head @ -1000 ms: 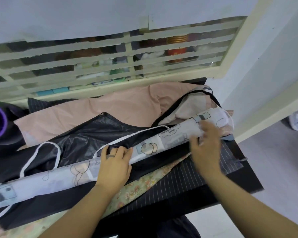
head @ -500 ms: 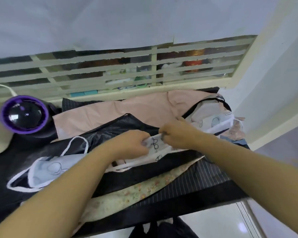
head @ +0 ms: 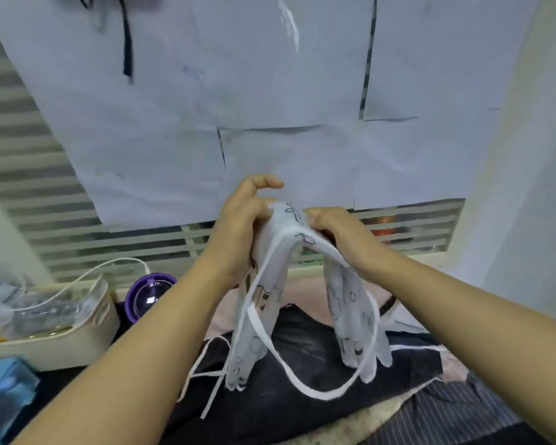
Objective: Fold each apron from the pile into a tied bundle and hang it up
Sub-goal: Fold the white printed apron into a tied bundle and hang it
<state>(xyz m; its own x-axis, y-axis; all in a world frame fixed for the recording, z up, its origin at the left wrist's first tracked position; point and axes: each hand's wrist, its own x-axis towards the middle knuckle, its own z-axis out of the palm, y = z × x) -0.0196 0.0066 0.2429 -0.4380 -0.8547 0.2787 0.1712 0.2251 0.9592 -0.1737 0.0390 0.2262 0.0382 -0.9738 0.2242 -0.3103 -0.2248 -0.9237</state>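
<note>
Keeping crumpled clear plastic [head: 42, 308] and a white cord [head: 87, 274] in the cream bin [head: 61, 348] at the left; anything beneath too blurred for telling. Gripping the folded white apron [head: 350, 319] at its middle, left hand [head: 238, 226] and right hand [head: 347, 242] both curled round the fold, close together. Letting its two ends hang over the black apron [head: 302, 412] on the pile, the white strap [head: 315, 395] looping below. Hiding part of the pink cloth [head: 305, 292] behind those ends; losing the blue box [head: 4, 393] and striped fabric [head: 463, 412] at the frame edges. Holding the apron raised now, against lying bunched on the pile half a second ago; looking higher too, taking in more paper sheets [head: 270, 91].
</note>
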